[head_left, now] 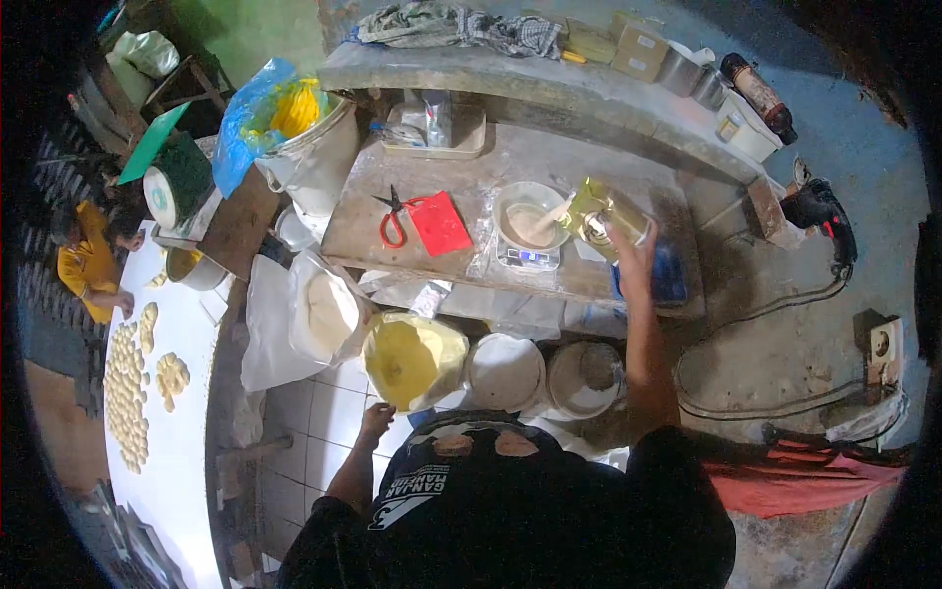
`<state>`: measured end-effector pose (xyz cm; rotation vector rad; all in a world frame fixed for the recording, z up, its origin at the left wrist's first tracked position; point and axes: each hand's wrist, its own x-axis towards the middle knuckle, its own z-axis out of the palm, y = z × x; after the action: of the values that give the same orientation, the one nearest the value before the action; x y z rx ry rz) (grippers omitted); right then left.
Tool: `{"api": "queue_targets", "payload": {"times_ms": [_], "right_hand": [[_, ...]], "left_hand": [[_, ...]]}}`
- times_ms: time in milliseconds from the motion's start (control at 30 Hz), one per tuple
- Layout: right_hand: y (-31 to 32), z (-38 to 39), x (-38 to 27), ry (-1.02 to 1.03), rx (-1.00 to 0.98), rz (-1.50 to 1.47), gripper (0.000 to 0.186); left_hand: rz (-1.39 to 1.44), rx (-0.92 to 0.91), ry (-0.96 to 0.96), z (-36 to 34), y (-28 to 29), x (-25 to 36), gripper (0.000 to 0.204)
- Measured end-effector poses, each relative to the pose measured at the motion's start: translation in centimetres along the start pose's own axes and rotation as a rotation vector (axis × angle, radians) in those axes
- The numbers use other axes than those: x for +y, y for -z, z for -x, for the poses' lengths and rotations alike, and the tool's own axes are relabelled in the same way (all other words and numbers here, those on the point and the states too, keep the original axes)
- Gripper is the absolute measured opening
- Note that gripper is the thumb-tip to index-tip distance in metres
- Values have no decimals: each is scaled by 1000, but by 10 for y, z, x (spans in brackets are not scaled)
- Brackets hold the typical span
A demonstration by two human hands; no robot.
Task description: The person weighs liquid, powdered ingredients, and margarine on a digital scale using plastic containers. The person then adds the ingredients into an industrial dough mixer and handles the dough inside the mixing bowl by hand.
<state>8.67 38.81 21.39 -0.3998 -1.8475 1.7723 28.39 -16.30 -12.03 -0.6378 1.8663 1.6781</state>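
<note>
Right hand (633, 253) clamps a gold foil pouch (595, 208) above the tabletop (358, 231), toward its right edge, long axis slanting, mouth leftward at a bowl (528, 191); left hand (378, 420), fingers too small to tell

White lettering (417, 488) is readable on the black T-shirt (530, 520); printing on the gold packet (595, 211) and the cardboard box (640, 53) is too small.

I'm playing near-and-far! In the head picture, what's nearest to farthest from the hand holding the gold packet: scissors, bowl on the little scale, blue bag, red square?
1. Bowl: left of the right hand, on the scale
2. Red square: left of the bowl
3. Scissors: beside it, farther left
4. Blue bag: farthest left, at the bucket
</note>
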Motion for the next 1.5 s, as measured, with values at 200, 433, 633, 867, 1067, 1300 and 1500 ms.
{"api": "queue_targets", "payload": {"times_ms": [200,433,633,867,1067,1300,1500], "right_hand": [[-9,-4,-8,-31,-5,19,87],[-9,-18,8,1,38,103,83],[-16,-15,-1,-28,13,92,88],[-5,-13,2,-70,32,-33,80],[-15,-15,-7,-215,-74,-265,83],[-5,-22,-9,-311,-115,-289,49],[-5,-25,-2,-220,-112,-306,52]], "left_hand": [[79,16,166,34,16,-40,46],[55,71,171,27,10,-18,50],[-86,5,14,15,-7,26,47],[-286,-499,-541,61,-146,255,45],[307,-768,-501,43,-294,363,55],[1026,-822,-196,9,-398,429,46],[1258,-968,-90,4,-416,447,45]]}}
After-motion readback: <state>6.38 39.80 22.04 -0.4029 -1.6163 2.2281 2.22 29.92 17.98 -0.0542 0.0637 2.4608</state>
